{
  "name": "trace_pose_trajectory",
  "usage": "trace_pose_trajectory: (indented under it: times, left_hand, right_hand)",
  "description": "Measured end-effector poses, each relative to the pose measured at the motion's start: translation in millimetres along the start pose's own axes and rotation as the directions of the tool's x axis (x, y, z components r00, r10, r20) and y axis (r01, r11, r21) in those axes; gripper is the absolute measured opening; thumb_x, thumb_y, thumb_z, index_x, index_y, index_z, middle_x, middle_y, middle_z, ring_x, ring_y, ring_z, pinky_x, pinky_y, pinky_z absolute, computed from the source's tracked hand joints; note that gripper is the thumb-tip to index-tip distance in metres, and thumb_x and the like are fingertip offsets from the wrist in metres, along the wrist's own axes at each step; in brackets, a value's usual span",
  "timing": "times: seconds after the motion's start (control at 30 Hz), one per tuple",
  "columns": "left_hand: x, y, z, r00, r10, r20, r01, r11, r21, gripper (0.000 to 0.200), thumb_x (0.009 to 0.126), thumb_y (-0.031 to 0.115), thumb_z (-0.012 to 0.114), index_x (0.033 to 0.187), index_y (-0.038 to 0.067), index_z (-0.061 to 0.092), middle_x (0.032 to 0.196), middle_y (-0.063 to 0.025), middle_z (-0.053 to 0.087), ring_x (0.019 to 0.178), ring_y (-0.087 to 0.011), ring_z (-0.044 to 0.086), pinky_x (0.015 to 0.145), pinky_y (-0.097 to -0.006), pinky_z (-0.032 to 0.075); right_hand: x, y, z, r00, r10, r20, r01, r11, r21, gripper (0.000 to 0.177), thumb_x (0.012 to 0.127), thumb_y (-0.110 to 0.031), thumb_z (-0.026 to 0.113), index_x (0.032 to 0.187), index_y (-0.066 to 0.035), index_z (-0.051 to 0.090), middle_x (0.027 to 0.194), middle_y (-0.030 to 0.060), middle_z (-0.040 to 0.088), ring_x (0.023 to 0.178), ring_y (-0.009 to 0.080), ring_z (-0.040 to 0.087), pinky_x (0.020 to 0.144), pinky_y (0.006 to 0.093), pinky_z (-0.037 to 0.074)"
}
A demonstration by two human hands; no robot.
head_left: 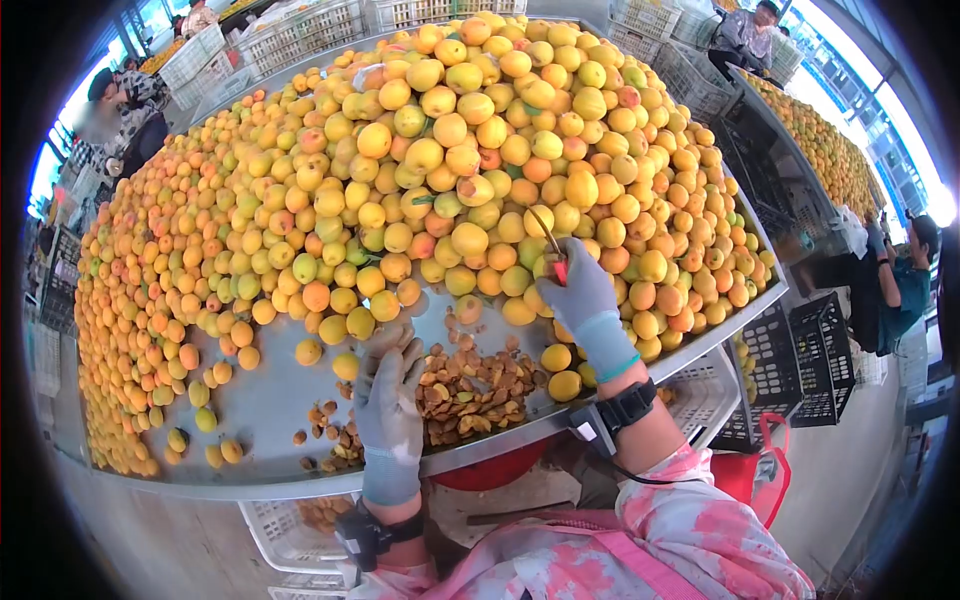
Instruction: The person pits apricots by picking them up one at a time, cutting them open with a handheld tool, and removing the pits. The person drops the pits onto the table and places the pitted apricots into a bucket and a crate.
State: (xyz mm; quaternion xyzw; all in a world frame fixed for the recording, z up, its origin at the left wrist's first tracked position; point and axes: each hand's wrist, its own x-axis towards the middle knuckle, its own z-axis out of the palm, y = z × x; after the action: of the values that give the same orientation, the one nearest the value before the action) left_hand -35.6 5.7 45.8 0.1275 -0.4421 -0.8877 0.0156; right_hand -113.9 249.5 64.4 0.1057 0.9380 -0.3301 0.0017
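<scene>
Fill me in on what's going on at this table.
The gloved right hand grips a thin, red-handled tool over apricots heaped on a metal table. The left hand, also gloved, is by a pile of brownish scraps near the table's front edge; whether it holds anything is unclear.

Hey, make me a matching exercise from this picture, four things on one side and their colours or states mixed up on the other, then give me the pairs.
Things:
1. Right hand
2. Whole fruit
3. Left hand
4. Small pieces

Descriptions:
A. Brownish, heaped low on the metal table
B. Gloved, with no tool showing in it
C. Gloved, holding a red-handled tool
D. Mostly yellow to orange, piled in a large mound

Pairs: 1-C, 2-D, 3-B, 4-A
</scene>
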Motion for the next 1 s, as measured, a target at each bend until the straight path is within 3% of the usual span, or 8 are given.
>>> trace_pose_trajectory:
  times: [0.13, 0.2, 0.33, 0.43, 0.6, 0.67, 0.8, 1.0]
  left_hand:
    - [-6.4, 0.4, 0.0, 0.990, -0.062, 0.124, 0.054, 0.997, 0.062, 0.038, 0.097, 0.021, 0.054, 0.130, 0.006, 0.049, 0.130, -0.0110, 0.054, 0.118, -0.0246, 0.054, 0.102, -0.0408, 0.040]
    - [-12.1, 3.1, 5.8, 0.984, -0.078, 0.163, 0.063, 0.993, 0.095, 0.039, 0.097, 0.022, 0.053, 0.133, 0.006, 0.048, 0.130, -0.0106, 0.054, 0.116, -0.0240, 0.055, 0.101, -0.0398, 0.041]
    - [-31.8, 13.0, 19.7, 0.919, -0.170, 0.355, 0.139, 0.984, 0.110, 0.051, 0.098, 0.028, 0.054, 0.142, 0.008, 0.039, 0.135, -0.0082, 0.051, 0.116, -0.0213, 0.054, 0.097, -0.0373, 0.045]
    - [-55.1, 18.6, 7.8, 0.914, -0.118, 0.387, 0.111, 0.993, 0.041, 0.054, 0.097, 0.023, 0.054, 0.144, 0.005, 0.033, 0.137, -0.0107, 0.047, 0.112, -0.0223, 0.058, 0.090, -0.0376, 0.052]
    - [-117.8, 11.7, -38.4, 0.936, -0.051, 0.348, -0.015, 0.983, 0.184, 0.060, 0.092, 0.013, 0.062, 0.143, 0.003, 0.034, 0.132, -0.0062, 0.050, 0.117, -0.0147, 0.051, 0.099, -0.0303, 0.044]
    - [-148.8, -7.4, -57.4, 0.943, -0.096, 0.320, 0.128, 0.988, -0.081, 0.059, 0.092, 0.012, 0.062, 0.143, 0.003, 0.034, 0.135, -0.0069, 0.049, 0.121, -0.0148, 0.049, 0.102, -0.0298, 0.041]
    - [-197.1, -30.3, -77.1, 0.960, -0.067, 0.270, 0.117, 0.978, -0.174, 0.060, 0.092, 0.011, 0.062, 0.144, 0.003, 0.033, 0.138, -0.0067, 0.047, 0.125, -0.0153, 0.046, 0.102, -0.0312, 0.041]
    - [-234.2, -8.5, -88.3, 0.954, -0.138, 0.265, 0.187, 0.968, -0.169, 0.057, 0.093, 0.019, 0.061, 0.144, 0.008, 0.035, 0.135, -0.0041, 0.050, 0.119, -0.0156, 0.051, 0.099, -0.0336, 0.045]
  right_hand:
    - [-25.5, -14.2, -1.9, 0.985, -0.169, 0.039, 0.132, 0.875, 0.465, 0.064, 0.075, -0.010, 0.069, 0.132, -0.004, 0.041, 0.101, 0.0093, 0.058, 0.091, 0.0205, 0.061, 0.079, 0.0325, 0.050]
    - [-47.8, -37.3, -9.8, 0.929, -0.235, 0.287, -0.068, 0.652, 0.755, 0.076, 0.072, -0.004, 0.070, 0.140, -0.003, 0.035, 0.102, 0.0044, 0.056, 0.088, 0.0135, 0.055, 0.080, 0.0274, 0.048]
    - [-80.7, -55.1, -5.7, 0.857, -0.339, 0.388, -0.100, 0.628, 0.771, 0.084, 0.071, -0.004, 0.071, 0.145, -0.003, 0.031, 0.113, 0.0068, 0.055, 0.090, 0.0134, 0.055, 0.082, 0.0269, 0.048]
    - [-93.9, -63.3, 8.2, 0.741, -0.654, 0.155, 0.418, 0.629, 0.656, 0.084, 0.073, -0.002, 0.068, 0.147, -0.004, 0.028, 0.131, 0.0123, 0.048, 0.094, 0.0143, 0.054, 0.087, 0.0279, 0.047]
    - [-169.7, -76.2, 3.0, 0.694, -0.393, 0.603, -0.200, 0.699, 0.686, 0.078, 0.076, -0.001, 0.064, 0.146, -0.005, 0.029, 0.124, 0.0094, 0.055, 0.072, 0.0082, 0.056, 0.061, 0.0207, 0.048]
    - [-197.1, -73.2, 10.6, 0.643, -0.405, 0.650, -0.180, 0.745, 0.642, 0.077, 0.076, 0.000, 0.063, 0.146, -0.005, 0.030, 0.122, 0.0082, 0.056, 0.067, 0.0065, 0.054, 0.056, 0.0187, 0.044]
    - [-239.9, -75.1, 6.9, 0.623, -0.314, 0.716, -0.144, 0.854, 0.500, 0.072, 0.080, 0.001, 0.061, 0.145, -0.006, 0.032, 0.117, 0.0058, 0.059, 0.061, 0.0050, 0.053, 0.050, 0.0173, 0.042]
    - [-266.4, -72.8, -6.6, 0.724, -0.372, 0.580, -0.123, 0.759, 0.640, 0.044, 0.093, -0.014, 0.050, 0.135, -0.002, 0.043, 0.114, 0.0085, 0.062, 0.060, 0.0086, 0.058, 0.048, 0.0183, 0.045]
